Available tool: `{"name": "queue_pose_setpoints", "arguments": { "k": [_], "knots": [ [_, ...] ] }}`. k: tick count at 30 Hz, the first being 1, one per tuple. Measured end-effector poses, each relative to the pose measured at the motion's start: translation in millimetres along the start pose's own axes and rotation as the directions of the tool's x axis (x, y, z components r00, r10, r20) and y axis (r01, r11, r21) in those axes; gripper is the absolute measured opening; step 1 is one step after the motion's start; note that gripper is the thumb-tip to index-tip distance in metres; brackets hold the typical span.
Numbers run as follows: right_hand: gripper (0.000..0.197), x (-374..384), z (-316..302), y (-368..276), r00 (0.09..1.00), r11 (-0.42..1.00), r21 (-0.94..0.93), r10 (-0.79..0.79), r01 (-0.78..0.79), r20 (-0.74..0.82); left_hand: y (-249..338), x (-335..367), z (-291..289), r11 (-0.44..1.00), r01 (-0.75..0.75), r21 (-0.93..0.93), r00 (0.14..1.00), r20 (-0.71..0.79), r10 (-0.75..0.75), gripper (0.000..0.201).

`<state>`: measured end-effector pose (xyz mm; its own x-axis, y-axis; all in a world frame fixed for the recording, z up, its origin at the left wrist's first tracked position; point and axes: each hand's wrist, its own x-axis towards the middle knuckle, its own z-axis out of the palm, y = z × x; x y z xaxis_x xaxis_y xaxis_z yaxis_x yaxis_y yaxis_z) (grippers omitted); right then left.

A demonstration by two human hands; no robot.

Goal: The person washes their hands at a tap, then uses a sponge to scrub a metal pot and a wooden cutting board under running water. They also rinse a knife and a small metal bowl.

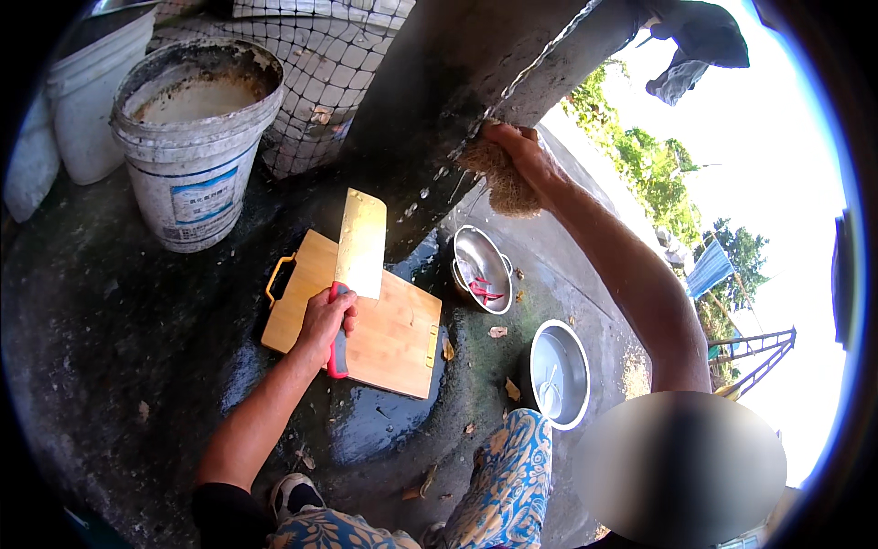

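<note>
My left hand is closed around the red and grey handle of a cleaver, its broad blade pointing away from me. Beneath it a wooden cutting board with a yellow carrying handle lies on the wet ground. Out at the upper right, my right hand grips a brown, fibrous scrubber, seemingly a loofah. A thin stream of water runs down onto or just beside that scrubber. The right fingertips are partly hidden behind the hand and scrubber. The cleaver and scrubber are well apart.
A metal pot with red-handled items inside stands right of the board. Nearer me is a metal basin holding a pale utensil. A dirty white bucket stands at the far left, beside black netting. Dry leaves dot the ground.
</note>
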<state>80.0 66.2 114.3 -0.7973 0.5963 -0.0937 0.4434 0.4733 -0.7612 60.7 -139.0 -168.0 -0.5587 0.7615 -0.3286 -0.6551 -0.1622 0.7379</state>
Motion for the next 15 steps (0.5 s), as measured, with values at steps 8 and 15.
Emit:
{"name": "queue_pose_setpoints", "arguments": {
  "k": [8, 15],
  "knots": [
    [0.028, -7.0, -101.6, -72.9, 0.715, 0.741, -0.205, -0.671, 0.639, -0.195, -3.5, -7.8, 3.9, 0.999, 0.035, 0.033, 0.999, -0.005, -0.034, 0.014],
    [0.027, -30.9, -132.3, -162.3, 0.674, 0.711, -0.578, -0.656, 0.4, -0.34, -10.4, -8.0, 3.7, 1.0, 0.015, 0.013, 1.0, 0.007, -0.015, 0.014]
  ]
}}
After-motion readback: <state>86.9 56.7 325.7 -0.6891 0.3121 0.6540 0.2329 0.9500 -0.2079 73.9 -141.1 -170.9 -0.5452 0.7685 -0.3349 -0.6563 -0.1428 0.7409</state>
